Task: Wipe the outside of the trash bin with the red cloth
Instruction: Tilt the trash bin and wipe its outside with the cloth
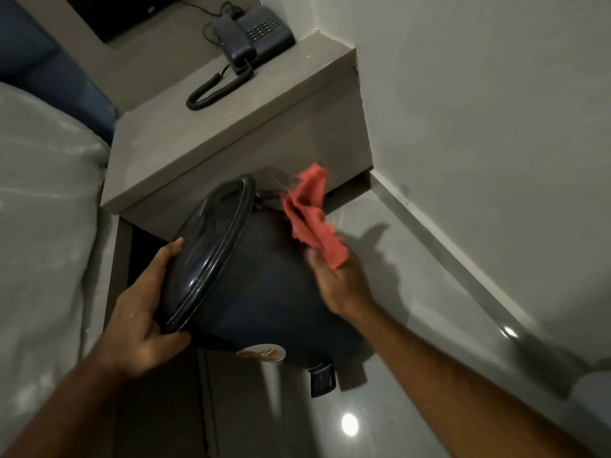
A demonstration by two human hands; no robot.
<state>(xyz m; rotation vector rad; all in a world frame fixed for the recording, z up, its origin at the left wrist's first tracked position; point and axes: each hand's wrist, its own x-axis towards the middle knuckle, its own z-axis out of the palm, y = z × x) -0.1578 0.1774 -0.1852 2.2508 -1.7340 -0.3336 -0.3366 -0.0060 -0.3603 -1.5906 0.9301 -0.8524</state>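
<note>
head view: left hand point(145, 312) grips the tilted bin point(264, 292) by its lid; right hand point(337, 282) pinches the cloth point(310, 219) against its upper side.

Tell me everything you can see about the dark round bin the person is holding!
The dark blue, round plastic trash bin looks smooth and a bit shiny. It is tipped on its side, its ridged lid shut and facing left. A small foot pedal sticks out underneath, near a round orange-and-white sticker. The left hand grips the lid's rim. The right hand holds a ragged red cloth over its side, in front of a grey nightstand.
</note>
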